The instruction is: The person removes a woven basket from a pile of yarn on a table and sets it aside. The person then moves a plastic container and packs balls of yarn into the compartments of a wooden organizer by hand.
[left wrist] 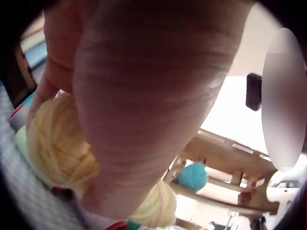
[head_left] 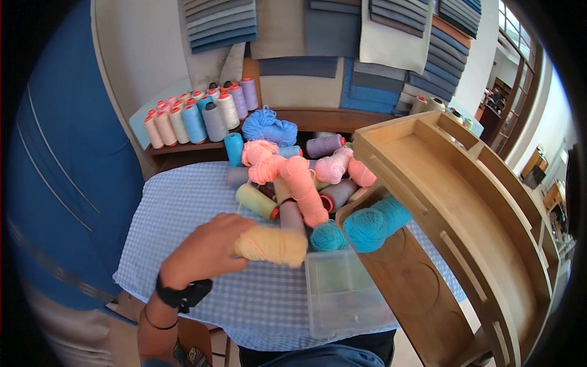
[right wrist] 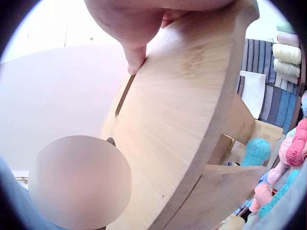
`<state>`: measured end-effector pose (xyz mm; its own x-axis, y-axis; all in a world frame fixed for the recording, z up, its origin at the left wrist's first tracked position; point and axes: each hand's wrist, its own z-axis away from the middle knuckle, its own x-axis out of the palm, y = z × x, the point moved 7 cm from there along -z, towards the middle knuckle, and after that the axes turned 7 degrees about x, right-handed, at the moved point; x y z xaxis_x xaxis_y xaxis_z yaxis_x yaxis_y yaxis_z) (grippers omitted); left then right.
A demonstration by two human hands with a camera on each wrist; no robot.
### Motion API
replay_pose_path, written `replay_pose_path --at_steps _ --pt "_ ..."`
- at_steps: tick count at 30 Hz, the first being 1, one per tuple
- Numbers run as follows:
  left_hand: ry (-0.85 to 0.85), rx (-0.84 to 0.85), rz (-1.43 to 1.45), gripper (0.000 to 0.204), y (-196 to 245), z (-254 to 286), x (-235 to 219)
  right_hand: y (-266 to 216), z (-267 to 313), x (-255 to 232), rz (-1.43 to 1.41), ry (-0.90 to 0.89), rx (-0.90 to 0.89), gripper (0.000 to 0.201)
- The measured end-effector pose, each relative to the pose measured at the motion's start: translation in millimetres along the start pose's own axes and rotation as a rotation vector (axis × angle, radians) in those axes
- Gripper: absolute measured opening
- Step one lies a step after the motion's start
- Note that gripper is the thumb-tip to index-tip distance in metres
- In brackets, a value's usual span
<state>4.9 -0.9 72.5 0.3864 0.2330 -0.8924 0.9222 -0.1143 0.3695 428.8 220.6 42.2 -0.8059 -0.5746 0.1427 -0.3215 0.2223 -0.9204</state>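
My left hand (head_left: 211,248) grips a pale yellow yarn skein (head_left: 272,246) above the checked cloth, left of the yarn pile. In the left wrist view the yellow yarn (left wrist: 62,143) shows beyond the hand (left wrist: 139,105). Out of sight in the head view, my right hand (right wrist: 139,24) holds the curved wooden rack (right wrist: 187,96) in the right wrist view, a finger at its slot. This tiered rack (head_left: 452,189) stands tilted on the right, with a teal skein (head_left: 376,225) in its lower part. Peach skeins (head_left: 302,189) and a teal ball (head_left: 329,236) lie beside it.
A clear plastic box (head_left: 342,293) sits on the blue checked cloth (head_left: 244,306), partly behind the rack. Thread cones (head_left: 195,122) stand on a shelf at the back left. Thread spools and a blue yarn bundle (head_left: 269,127) are in the pile. Fabric samples (head_left: 306,30) hang behind.
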Motion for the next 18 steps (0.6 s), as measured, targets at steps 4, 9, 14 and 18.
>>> replay_pose_path --at_steps 4,9,14,18 --pt "0.056 -0.006 0.196 0.052 59.4 -8.2 -29.5 -11.4 9.9 -9.9 0.026 0.047 -0.016 0.058" --pt "0.123 0.305 0.137 0.050 136.6 -44.4 3.1 -23.2 11.7 -10.8 0.052 0.062 -0.030 0.057" --pt "0.142 0.336 0.032 0.047 159.7 -87.3 45.2 -32.1 12.8 -14.4 0.073 0.078 -0.042 0.055" --pt "0.155 0.200 -0.243 0.043 149.9 -94.2 43.7 -23.1 10.3 -12.6 0.056 0.083 -0.031 0.054"
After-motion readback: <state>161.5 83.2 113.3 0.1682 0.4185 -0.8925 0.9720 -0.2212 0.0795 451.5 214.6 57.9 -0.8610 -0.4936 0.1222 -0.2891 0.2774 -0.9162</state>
